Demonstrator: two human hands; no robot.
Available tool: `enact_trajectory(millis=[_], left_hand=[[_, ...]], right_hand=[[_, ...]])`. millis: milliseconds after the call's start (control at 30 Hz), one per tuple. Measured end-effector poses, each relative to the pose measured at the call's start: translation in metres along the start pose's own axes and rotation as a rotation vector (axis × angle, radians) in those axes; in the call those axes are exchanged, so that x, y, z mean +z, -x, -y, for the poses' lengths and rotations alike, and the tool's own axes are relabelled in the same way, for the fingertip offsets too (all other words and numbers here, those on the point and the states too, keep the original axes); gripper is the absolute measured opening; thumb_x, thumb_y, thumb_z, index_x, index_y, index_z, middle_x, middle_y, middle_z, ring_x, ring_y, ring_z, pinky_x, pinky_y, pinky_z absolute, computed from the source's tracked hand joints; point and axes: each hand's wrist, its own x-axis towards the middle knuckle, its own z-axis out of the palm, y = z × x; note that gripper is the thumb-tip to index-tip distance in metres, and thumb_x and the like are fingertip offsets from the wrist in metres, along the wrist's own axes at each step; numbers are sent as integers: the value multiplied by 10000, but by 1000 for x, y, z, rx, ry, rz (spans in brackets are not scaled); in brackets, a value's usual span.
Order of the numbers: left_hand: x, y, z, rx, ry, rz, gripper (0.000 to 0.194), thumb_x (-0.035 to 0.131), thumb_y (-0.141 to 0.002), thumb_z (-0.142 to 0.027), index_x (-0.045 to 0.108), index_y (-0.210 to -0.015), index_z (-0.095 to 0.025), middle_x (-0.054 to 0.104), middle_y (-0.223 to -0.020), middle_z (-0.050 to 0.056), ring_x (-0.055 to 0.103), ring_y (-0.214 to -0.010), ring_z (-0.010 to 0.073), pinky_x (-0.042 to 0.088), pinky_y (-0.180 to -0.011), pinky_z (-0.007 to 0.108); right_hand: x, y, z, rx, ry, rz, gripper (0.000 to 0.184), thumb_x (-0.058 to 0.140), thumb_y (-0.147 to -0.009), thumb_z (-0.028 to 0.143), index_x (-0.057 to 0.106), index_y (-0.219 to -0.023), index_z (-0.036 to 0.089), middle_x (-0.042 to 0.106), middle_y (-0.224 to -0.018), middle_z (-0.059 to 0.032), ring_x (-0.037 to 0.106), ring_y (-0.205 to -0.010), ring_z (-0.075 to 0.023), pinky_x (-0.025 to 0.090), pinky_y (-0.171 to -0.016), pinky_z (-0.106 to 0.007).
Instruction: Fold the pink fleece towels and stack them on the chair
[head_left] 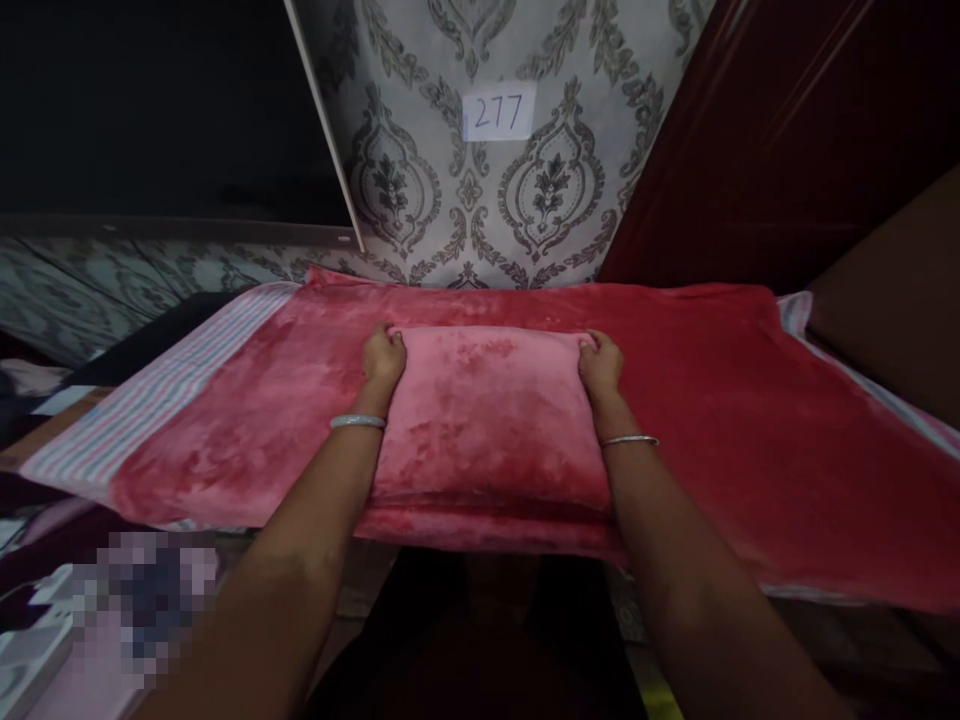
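Note:
A pink plush pillow point(487, 420) lies in the middle of a red fleece blanket point(720, 400) spread over a bed. My left hand point(383, 362) is closed on the pillow's far left corner. My right hand point(600, 365) is closed on its far right corner. Both forearms reach forward along the pillow's sides, each with a thin bangle at the wrist.
A striped sheet point(142, 400) shows under the blanket at the left edge. Patterned wallpaper with a paper label reading 277 point(499, 110) stands behind the bed. A dark screen point(150, 110) is at upper left, a dark red door point(795, 130) at upper right.

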Motion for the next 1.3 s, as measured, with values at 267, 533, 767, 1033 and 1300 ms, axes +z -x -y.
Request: enact_trajectory(millis=[267, 533, 767, 1033, 1300], left_hand=[[-5, 6, -5, -30, -28, 27, 407, 500, -988, -248, 593, -1368, -135, 703, -1280, 166, 648, -1210, 292, 496, -1019, 375], [-5, 6, -5, -33, -29, 24, 398, 492, -995, -236, 593, -1369, -144, 708, -1282, 159, 659, -1203, 276, 500, -991, 353], [-8, 6, -3, -24, -31, 20, 391, 499, -986, -238, 610, -1350, -149, 718, -1268, 162, 666, -1201, 276, 500, -984, 342], [-10, 5, -3, -31, -37, 20, 395, 495, -983, -231, 617, -1348, -145, 719, -1264, 175, 676, -1188, 287, 510, -966, 349], [-11, 4, 0, -24, -39, 15, 400, 491, -974, -240, 617, -1345, -158, 722, -1264, 163, 676, -1189, 271, 512, -964, 337]], right_hand=[[-3, 2, 5, 32, -8, 27, 431, 523, -854, 236, 702, -1227, 116, 729, -1184, -166, 653, -1098, -278, 480, -1028, -407], [-3, 4, 6, 19, -13, 14, 428, 539, -840, 239, 715, -1210, 119, 741, -1169, -168, 663, -1076, -279, 493, -1005, -413], [-2, 6, 10, 32, 3, 20, 437, 530, -842, 243, 722, -1214, 120, 739, -1182, -180, 672, -1098, -301, 497, -1005, -419], [2, 7, 7, 19, -42, 14, 425, 521, -837, 254, 729, -1193, 150, 753, -1155, -153, 672, -1105, -284, 497, -1012, -406], [2, 7, 10, 41, -28, 24, 431, 524, -843, 249, 721, -1207, 131, 742, -1169, -187, 678, -1098, -314, 502, -1002, -449]])
